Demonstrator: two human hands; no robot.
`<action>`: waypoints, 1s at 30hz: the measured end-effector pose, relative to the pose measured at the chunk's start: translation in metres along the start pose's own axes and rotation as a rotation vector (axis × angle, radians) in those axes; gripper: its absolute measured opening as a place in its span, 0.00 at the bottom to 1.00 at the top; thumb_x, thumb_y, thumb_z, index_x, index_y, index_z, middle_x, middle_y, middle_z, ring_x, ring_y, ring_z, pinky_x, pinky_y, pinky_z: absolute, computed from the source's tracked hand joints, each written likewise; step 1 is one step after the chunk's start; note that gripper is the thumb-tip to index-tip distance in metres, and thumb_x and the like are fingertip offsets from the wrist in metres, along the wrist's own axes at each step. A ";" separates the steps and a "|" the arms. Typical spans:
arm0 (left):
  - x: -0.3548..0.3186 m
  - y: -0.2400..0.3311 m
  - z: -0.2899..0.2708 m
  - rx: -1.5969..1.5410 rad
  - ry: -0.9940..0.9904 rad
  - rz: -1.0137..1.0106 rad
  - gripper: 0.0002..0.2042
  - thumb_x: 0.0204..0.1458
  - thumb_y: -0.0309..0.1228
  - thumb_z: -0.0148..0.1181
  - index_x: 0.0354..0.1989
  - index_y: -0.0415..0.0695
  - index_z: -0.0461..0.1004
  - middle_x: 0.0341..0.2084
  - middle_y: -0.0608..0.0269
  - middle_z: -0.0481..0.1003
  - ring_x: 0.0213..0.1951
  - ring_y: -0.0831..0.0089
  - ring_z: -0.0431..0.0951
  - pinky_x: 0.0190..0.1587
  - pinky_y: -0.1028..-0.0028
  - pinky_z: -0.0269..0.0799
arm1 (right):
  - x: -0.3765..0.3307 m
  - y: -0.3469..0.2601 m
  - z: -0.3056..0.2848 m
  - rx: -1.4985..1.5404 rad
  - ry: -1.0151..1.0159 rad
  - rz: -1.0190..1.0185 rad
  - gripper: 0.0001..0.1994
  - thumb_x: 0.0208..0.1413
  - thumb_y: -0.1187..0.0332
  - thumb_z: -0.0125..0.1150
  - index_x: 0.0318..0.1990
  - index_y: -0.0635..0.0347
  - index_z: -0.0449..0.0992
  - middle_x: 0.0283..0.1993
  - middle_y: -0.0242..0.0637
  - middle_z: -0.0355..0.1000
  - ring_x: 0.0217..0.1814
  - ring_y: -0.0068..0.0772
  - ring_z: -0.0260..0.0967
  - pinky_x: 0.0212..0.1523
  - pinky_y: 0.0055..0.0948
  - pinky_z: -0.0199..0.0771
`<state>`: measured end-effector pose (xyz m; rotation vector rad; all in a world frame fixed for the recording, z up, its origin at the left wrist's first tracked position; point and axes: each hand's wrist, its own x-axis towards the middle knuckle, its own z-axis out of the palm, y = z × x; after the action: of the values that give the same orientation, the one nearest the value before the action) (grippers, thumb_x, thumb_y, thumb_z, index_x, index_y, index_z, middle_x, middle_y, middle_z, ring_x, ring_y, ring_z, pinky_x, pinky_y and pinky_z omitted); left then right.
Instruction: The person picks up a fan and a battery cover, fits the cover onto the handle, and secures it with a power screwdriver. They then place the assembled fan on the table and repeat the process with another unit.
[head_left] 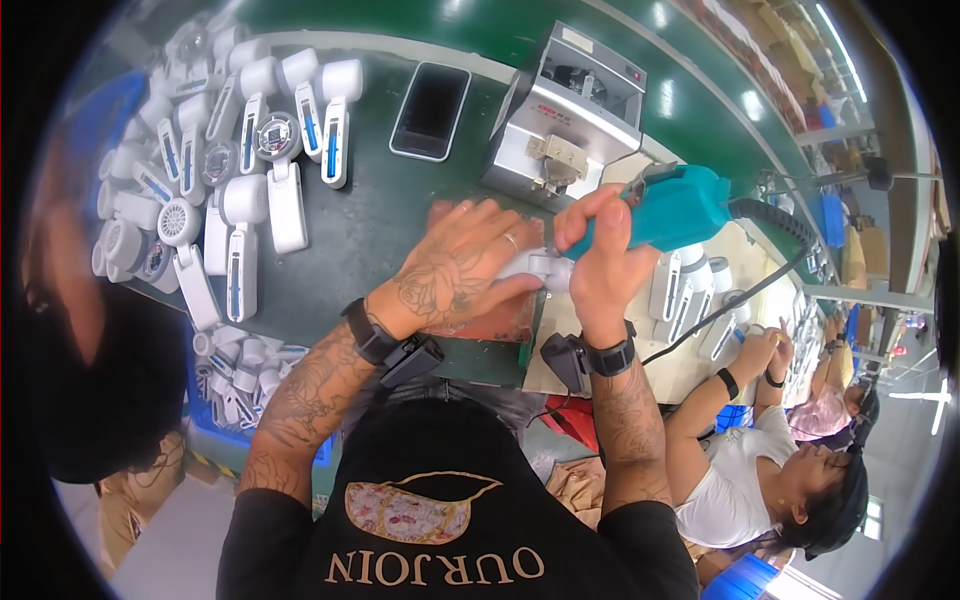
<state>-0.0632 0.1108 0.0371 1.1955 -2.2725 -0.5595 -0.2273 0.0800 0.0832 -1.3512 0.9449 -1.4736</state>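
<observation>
Under my left hand (462, 262), a white handheld fan body (548, 268) is held down over a reddish-brown pad (505, 322). My fingers cover most of it, and only its right end shows between my two hands. My right hand (608, 262) is wrapped around a teal electric screwdriver (682, 208), angled toward that end. Its tip is hidden behind my fingers, so I cannot tell whether it touches the fan body.
Many white fan bodies (240, 205) crowd the bench's left side, and a blue crate (215, 432) below holds smaller white parts. Behind my hands are a phone (430, 110) and a metal machine (565, 115). A black cable (745, 298) runs right, near a co-worker (745, 470).
</observation>
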 end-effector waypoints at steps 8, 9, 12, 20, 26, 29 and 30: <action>-0.001 -0.003 0.005 -0.090 0.149 0.031 0.23 0.55 0.48 0.64 0.54 0.48 0.76 0.45 0.60 0.75 0.49 0.57 0.72 0.56 0.56 0.66 | 0.015 -0.013 0.004 -0.044 -0.027 0.080 0.21 0.67 0.51 0.57 0.39 0.66 0.70 0.23 0.35 0.66 0.23 0.29 0.66 0.25 0.29 0.66; -0.001 -0.002 0.004 -0.086 0.154 0.033 0.23 0.55 0.48 0.64 0.54 0.48 0.76 0.45 0.60 0.75 0.49 0.57 0.72 0.56 0.56 0.66 | 0.019 -0.017 0.006 -0.063 -0.007 0.031 0.20 0.67 0.52 0.56 0.40 0.66 0.70 0.24 0.35 0.67 0.24 0.29 0.66 0.26 0.28 0.66; -0.002 0.000 0.000 -0.090 0.140 0.014 0.22 0.55 0.46 0.63 0.55 0.49 0.76 0.44 0.61 0.75 0.48 0.58 0.73 0.56 0.57 0.66 | 0.041 -0.013 0.014 -0.079 0.030 -0.103 0.18 0.68 0.54 0.56 0.41 0.65 0.71 0.24 0.34 0.68 0.24 0.28 0.68 0.26 0.27 0.67; -0.001 0.002 -0.002 -0.076 0.161 0.050 0.20 0.56 0.38 0.58 0.54 0.43 0.74 0.42 0.58 0.74 0.48 0.59 0.72 0.54 0.60 0.66 | 0.055 0.011 0.018 0.001 0.009 -0.209 0.14 0.68 0.59 0.57 0.40 0.64 0.70 0.24 0.34 0.69 0.24 0.28 0.69 0.26 0.27 0.68; -0.003 -0.007 -0.002 -0.095 0.124 0.056 0.19 0.56 0.36 0.60 0.55 0.44 0.74 0.43 0.58 0.73 0.48 0.58 0.71 0.51 0.58 0.67 | 0.020 -0.020 0.016 -0.071 0.058 -0.052 0.19 0.68 0.54 0.55 0.40 0.66 0.71 0.23 0.35 0.67 0.23 0.28 0.66 0.26 0.29 0.68; 0.001 -0.006 0.002 -0.100 0.143 0.067 0.20 0.56 0.37 0.60 0.55 0.44 0.73 0.44 0.59 0.72 0.48 0.58 0.71 0.51 0.58 0.66 | -0.007 -0.027 -0.006 0.040 0.005 -0.029 0.26 0.64 0.46 0.58 0.44 0.68 0.70 0.23 0.36 0.66 0.23 0.30 0.65 0.27 0.30 0.66; 0.001 -0.006 0.002 -0.106 0.135 0.066 0.20 0.56 0.37 0.60 0.55 0.44 0.73 0.44 0.59 0.72 0.48 0.58 0.71 0.51 0.58 0.66 | -0.013 -0.028 -0.010 0.023 -0.016 -0.025 0.27 0.64 0.45 0.59 0.44 0.68 0.70 0.23 0.36 0.66 0.23 0.30 0.65 0.26 0.30 0.66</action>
<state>-0.0611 0.1074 0.0327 1.0703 -2.1329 -0.5507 -0.2401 0.1009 0.1045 -1.3605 0.9012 -1.4859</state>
